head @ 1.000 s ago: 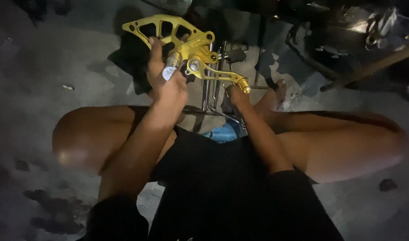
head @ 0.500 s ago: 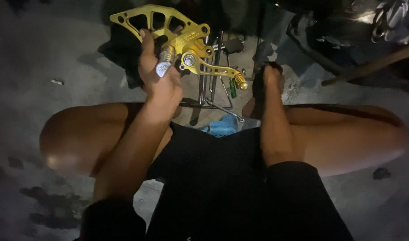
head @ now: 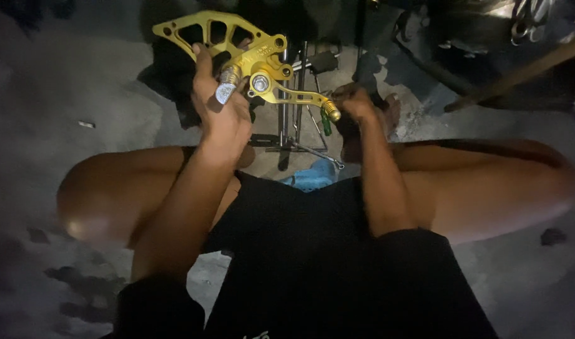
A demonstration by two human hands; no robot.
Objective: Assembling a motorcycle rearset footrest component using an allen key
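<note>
**Gold footpeg bracket held up in left hand**

Your left hand (head: 223,116) is clamping around the gold rearset bracket (head: 227,39), fingers wrapping its knurled silver peg (head: 227,80), likely to steady the piece above your lap for inspection. The bracket is anodised metal, a cut-out plate with a slim curved lever (head: 293,95) ending in a ribbed tip. Your right hand (head: 356,105) is resting near that tip; blurred, so you cannot tell its grip. Steel hand tools (head: 292,129) are lying below on rough concrete floor (head: 67,81).
</note>
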